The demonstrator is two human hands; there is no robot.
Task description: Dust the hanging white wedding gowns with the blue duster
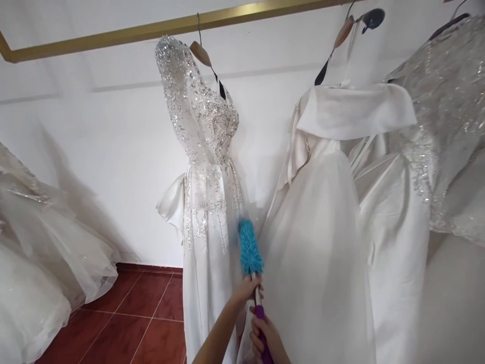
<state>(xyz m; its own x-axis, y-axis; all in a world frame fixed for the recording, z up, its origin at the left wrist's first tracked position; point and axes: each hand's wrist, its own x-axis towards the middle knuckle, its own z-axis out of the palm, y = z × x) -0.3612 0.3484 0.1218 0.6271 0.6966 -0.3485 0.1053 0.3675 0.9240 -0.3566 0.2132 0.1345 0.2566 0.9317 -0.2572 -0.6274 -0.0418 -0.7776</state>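
A duster with a fluffy blue head, a metal shaft and a purple handle points up and away from me. My left hand is closed round the metal shaft just below the blue head. Lower down, my right hand wraps round the purple handle. The blue head is close to the right side of a white beaded gown with one sparkling long sleeve; I cannot tell if they touch. To the right of the duster hangs a plain white off-shoulder gown.
A gold rail runs along the white wall, with a hanger carrying the beaded gown. More gowns hang at the right, including a sequined one. A full tulle skirt spreads at left over the red tiled floor.
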